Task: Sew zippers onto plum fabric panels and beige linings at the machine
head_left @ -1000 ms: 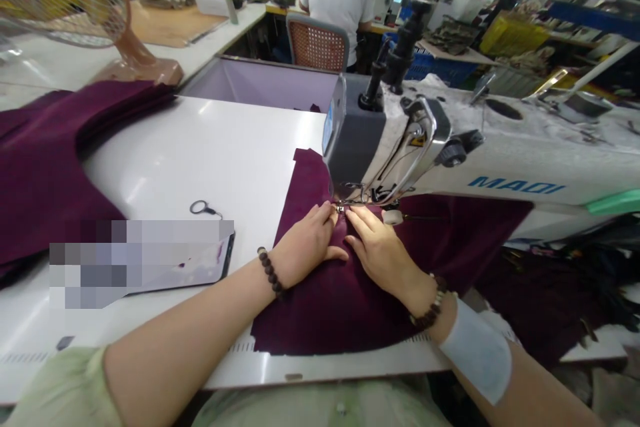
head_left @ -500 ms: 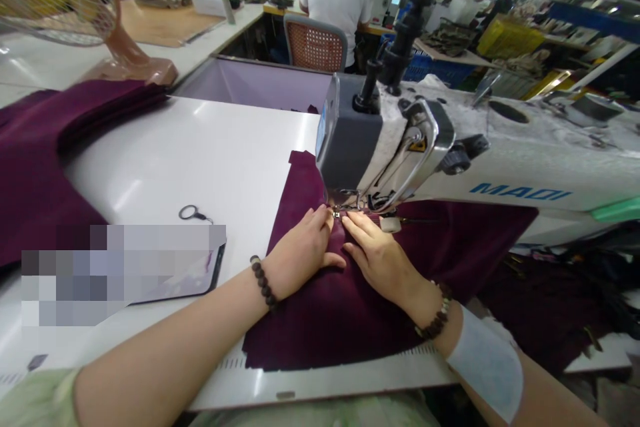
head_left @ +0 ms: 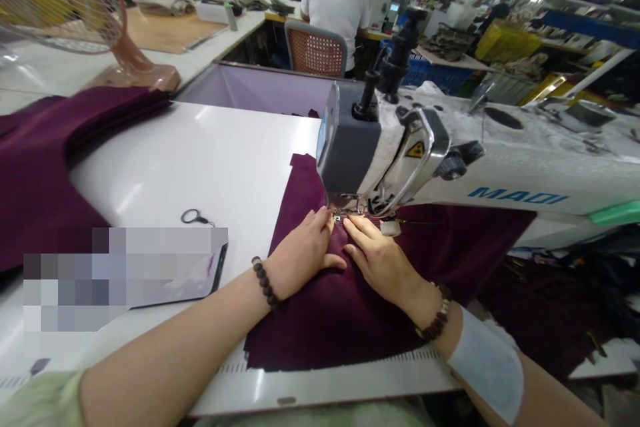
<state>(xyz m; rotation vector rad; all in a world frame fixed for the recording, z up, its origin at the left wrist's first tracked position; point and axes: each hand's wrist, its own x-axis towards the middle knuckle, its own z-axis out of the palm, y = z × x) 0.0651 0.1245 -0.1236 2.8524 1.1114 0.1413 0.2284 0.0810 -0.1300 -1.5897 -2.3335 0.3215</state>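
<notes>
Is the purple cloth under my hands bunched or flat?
Flat: the cloth lies spread on the table under left hand and right hand.

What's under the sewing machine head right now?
The maroon fabric runs under the sewing machine head, beneath the presser foot. The left hand and right hand lie flat on it, fingertips close to the foot. The needle and the fabric directly under the head are covered.
</notes>
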